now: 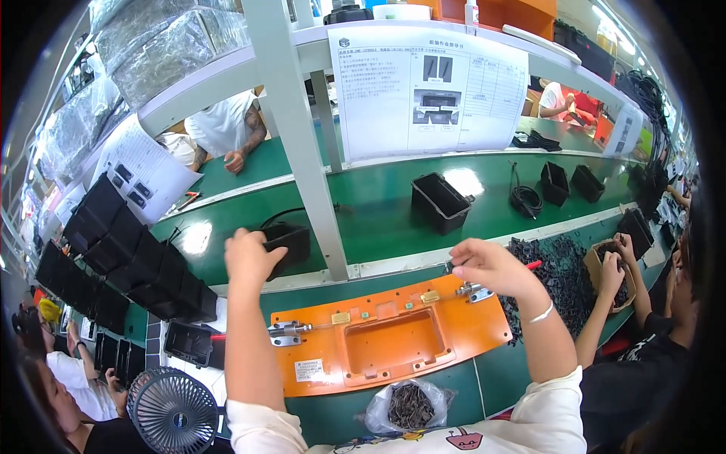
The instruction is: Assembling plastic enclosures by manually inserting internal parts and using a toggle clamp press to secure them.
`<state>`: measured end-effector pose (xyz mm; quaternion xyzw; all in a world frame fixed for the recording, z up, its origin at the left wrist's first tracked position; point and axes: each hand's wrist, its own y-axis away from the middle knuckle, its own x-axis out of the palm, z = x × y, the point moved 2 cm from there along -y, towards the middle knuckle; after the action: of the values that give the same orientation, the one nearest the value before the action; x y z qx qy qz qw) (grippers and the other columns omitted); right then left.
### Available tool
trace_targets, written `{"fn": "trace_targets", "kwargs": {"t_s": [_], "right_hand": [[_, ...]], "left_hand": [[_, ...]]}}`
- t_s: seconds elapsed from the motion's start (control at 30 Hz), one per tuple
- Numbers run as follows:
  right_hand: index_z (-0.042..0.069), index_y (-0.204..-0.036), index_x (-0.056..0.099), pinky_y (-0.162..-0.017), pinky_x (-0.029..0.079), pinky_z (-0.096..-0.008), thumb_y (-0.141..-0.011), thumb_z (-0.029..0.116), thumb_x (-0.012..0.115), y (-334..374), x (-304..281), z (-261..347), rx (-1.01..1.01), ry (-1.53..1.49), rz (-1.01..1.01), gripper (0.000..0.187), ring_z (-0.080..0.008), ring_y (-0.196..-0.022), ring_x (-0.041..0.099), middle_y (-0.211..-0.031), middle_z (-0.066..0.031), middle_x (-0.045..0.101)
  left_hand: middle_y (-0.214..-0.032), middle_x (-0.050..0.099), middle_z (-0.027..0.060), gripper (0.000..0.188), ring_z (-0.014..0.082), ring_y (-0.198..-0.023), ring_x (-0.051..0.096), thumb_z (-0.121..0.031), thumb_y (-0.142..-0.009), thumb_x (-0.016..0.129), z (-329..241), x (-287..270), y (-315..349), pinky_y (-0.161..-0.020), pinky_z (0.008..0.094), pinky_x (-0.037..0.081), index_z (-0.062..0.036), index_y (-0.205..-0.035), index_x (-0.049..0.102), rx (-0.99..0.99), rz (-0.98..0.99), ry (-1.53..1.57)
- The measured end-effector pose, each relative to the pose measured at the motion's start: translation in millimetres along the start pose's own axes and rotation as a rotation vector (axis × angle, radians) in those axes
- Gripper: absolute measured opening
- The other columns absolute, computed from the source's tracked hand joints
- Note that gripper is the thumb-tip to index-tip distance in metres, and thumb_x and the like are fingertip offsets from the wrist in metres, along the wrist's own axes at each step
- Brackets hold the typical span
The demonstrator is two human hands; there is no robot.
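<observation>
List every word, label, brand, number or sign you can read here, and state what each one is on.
Large sheet on the shelf frame: printed heading, text and table; wording not copied here, smaller lines too small to read.
Tilted sheet at left: print too small to read.
White label on the orange fixture: too small to read.
Fan hub: small mark, too small to read.
Sheet at far right: too blurred to read.

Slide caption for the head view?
Left hand on a black box; right hand near a metal clamp on an orange fixture.
</observation>
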<state>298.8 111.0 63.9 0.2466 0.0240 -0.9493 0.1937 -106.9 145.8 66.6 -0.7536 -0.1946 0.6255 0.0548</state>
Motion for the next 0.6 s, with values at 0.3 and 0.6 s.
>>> {"fn": "trace_targets", "kwargs": {"t_s": [0.3,0.6], "right_hand": [[0.006,-0.124,0.054,-0.099,0.040,-0.0422,-0.071,0.025,0.080,60,78,47,-0.790,0.424,-0.378,0.061,-0.0327,-0.118,0.053,-0.133,-0.0207,0.049],[0.012,-0.086,0.067,-0.110,0.019,-0.0529,-0.069,-0.001,0.064,88,102,13,-0.747,0.539,-0.304,0.021,-0.0145,-0.078,0.064,-0.084,0.0012,0.066]], "left_hand": [[-0.085,0.049,0.0082,0.038,0.0282,-0.081,0.047,-0.016,-0.046,0.084,-24,-101,180,-0.068,0.0388,0.038,-0.0065,-0.064,0.052,0.387,-0.389,0.482],[-0.108,0.055,0.0097,0.036,0.0341,-0.103,0.046,-0.023,-0.046,0.084,-51,14,207,-0.094,0.0530,0.039,-0.0101,-0.071,0.061,0.817,-0.157,0.656]]}}
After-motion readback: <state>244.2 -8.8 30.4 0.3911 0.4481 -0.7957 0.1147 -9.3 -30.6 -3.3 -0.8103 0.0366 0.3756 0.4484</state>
